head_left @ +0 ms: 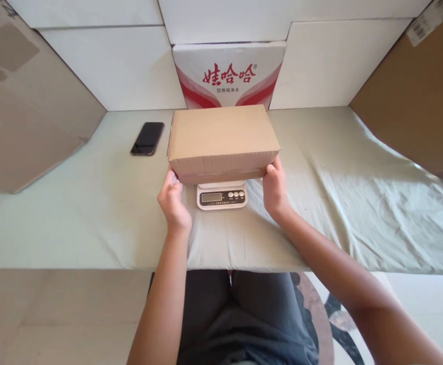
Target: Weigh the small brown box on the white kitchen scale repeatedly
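A closed brown cardboard box [221, 139] sits on top of a small white kitchen scale [222, 195], whose display and buttons stick out in front of it. My left hand [173, 198] grips the box's lower left corner. My right hand [275, 188] holds its lower right corner. Both hands touch the box from the near side.
A black phone [147, 138] lies face up on the pale green cloth-covered table [92, 213], left of the box. A white and red printed carton [229, 75] stands behind the box. Large brown cardboard pieces lean at the far left [24, 106] and far right [419, 96].
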### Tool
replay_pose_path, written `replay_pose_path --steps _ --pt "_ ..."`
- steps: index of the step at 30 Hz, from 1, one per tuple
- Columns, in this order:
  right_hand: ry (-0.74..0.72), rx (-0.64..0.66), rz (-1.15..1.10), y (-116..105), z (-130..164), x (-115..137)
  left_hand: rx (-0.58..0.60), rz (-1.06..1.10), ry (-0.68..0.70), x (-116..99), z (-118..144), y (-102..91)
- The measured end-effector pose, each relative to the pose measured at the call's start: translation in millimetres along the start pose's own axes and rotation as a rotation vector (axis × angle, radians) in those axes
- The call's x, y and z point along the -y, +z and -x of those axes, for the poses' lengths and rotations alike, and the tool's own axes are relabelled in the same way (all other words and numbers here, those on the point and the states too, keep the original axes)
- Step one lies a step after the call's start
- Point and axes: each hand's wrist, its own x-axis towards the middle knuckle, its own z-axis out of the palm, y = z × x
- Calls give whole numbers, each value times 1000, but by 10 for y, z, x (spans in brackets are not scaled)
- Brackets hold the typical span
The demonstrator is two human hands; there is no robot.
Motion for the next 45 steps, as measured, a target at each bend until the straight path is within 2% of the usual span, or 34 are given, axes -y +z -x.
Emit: replay_pose_path --steps 3,6,8,10,12,14,16,17,19,22,27,32,37,42,45 --pt "-6 0 -9 8 35 107 40 21 -20 -75 -20 -27" --pt "-71 -9 -21 37 -15 245 111 31 -8 -223 -133 -46" --pt "-145 -29 -13 60 -190 269 177 45 15 -308 -290 -21" --pt "-216 -46 -2 88 -490 181 237 69 40 -317 -508 58" --pt "-257 -75 -1 119 -848 -23 249 98 61 -211 -748 191" --pt "-234 -57 -16 147 -1159 -293 206 127 85 -2 -961 353" --pt "-183 -30 -51 166 -1344 -553 109 149 70 252 -1115 488" --pt "-147 -42 -64 173 -1384 -658 101 147 32 374 -1168 531" --pt "-99 -103 -53 180 -1381 -797 92 145 -40 571 -1236 558" --pt "-47 -110 -14 186 -1305 -838 86 139 -126 720 -1284 506" --pt "-24 -73 -57 208 -1254 -736 56 144 -196 774 -1325 461" --pt "34 -113 -48 210 -1235 -704 69 126 -188 835 -1349 476" --pt "34 -124 -42 219 -1207 -681 42 153 -176 795 -1320 507" --pt "10 -118 -21 226 -1170 -636 2 204 -203 628 -1211 574" --pt "16 -173 -16 198 -1176 -668 -41 240 -253 525 -1179 595"
